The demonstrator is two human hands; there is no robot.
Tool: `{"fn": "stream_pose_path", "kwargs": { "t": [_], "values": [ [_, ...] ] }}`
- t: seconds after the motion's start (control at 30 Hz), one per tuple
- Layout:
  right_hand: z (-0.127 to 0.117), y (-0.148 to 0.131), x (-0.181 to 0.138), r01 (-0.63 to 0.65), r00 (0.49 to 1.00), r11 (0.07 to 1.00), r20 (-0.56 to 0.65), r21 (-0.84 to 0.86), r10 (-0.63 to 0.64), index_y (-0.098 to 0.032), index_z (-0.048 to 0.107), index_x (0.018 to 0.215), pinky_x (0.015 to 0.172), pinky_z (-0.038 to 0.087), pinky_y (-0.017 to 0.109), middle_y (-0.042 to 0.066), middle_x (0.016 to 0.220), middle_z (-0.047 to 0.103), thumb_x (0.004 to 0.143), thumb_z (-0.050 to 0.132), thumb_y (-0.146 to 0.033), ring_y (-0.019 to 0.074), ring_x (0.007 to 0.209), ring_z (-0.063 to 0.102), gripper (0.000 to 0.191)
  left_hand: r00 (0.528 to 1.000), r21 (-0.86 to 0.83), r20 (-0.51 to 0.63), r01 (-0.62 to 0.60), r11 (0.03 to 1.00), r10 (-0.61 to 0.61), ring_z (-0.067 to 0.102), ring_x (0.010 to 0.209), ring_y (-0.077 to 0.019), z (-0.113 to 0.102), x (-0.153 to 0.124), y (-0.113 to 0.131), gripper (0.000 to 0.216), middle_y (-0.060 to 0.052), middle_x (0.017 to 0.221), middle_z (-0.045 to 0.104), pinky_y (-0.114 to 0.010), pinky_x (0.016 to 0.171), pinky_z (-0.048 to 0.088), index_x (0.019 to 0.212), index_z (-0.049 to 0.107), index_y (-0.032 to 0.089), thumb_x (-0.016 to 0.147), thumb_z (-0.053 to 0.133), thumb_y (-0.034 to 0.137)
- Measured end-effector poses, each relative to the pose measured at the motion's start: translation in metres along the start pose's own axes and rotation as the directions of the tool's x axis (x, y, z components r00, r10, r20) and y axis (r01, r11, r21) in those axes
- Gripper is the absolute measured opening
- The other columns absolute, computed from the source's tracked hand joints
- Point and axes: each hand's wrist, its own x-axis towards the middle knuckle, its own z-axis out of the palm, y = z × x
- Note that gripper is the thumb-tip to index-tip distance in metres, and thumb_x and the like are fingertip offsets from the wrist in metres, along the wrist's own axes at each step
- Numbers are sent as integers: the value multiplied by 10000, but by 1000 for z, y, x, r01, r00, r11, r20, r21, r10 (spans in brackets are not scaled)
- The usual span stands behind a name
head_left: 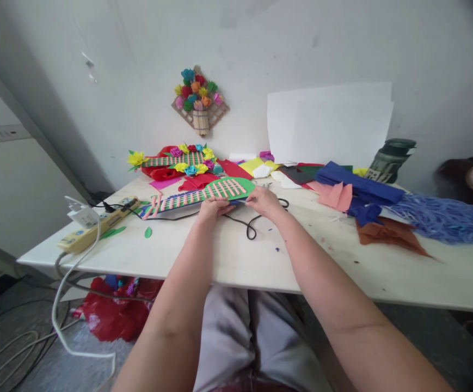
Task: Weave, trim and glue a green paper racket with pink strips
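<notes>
A green paper piece woven with pink strips (203,195) lies flat on the white table (228,256), stretching from the middle toward the left. My left hand (213,207) rests on its near edge, fingers curled against the paper. At the rounded right end my right hand (264,200) pinches the same piece, fingers closed. A black cord (256,222) loops on the table just under my right hand.
A yellow power strip (97,224) with a white cable sits at the table's left corner. Behind the weave lie a second woven piece with paper flowers (177,159), red, blue, pink and brown paper sheets (354,190), and a dark bottle (389,159). A red bag (114,313) lies on the floor.
</notes>
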Motion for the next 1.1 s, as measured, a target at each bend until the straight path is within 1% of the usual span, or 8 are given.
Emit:
{"fn": "stream_pose_path", "kwargs": {
  "t": [0.1,0.2,0.47,0.67,0.9,1.1],
  "values": [
    [3,-3,0,55,998,998,-19,31,-55,-228,698,814,716,412,251,30,939,617,734,616,-287,161,861,562,128,1000,4,-8,16,1000,-16,657,618,-211,1,-1,1,173,-66,613,632,-326,684,542,669,532,89,563,595,-32],
    [7,-9,1,85,996,996,-10,27,-85,-223,696,819,713,410,250,33,927,611,743,606,-290,158,849,561,135,1000,10,-9,20,1000,-20,654,604,-203,1,-2,1,172,-65,616,634,-329,681,540,673,530,92,563,585,-28],
    [12,-13,4,46,999,999,29,23,-47,-217,694,824,712,406,262,42,925,603,750,593,-313,160,839,556,157,1000,11,-21,14,1000,-14,651,616,-191,3,-2,1,153,-56,604,623,-331,693,540,650,525,94,568,584,-22],
    [13,-12,3,43,999,998,-3,42,-43,-222,693,804,710,404,246,28,911,608,744,595,-304,153,836,561,141,998,26,-50,23,999,-22,650,591,-190,2,-1,1,157,-62,605,621,-309,638,546,684,531,93,589,559,-28],
    [10,-20,2,34,999,998,32,-59,-32,-223,686,837,707,404,262,44,958,591,771,569,-316,161,850,550,164,997,33,-66,29,999,-27,645,568,-186,3,-2,1,160,-54,596,620,-315,661,543,677,534,99,588,554,-33],
    [8,-26,0,67,997,988,58,-137,-59,-211,680,869,689,401,267,64,992,581,800,528,-292,171,845,553,186,997,25,-66,28,999,-26,642,563,-184,4,-2,1,163,-64,606,623,-315,648,544,670,547,90,582,547,-47]
  ]
}}
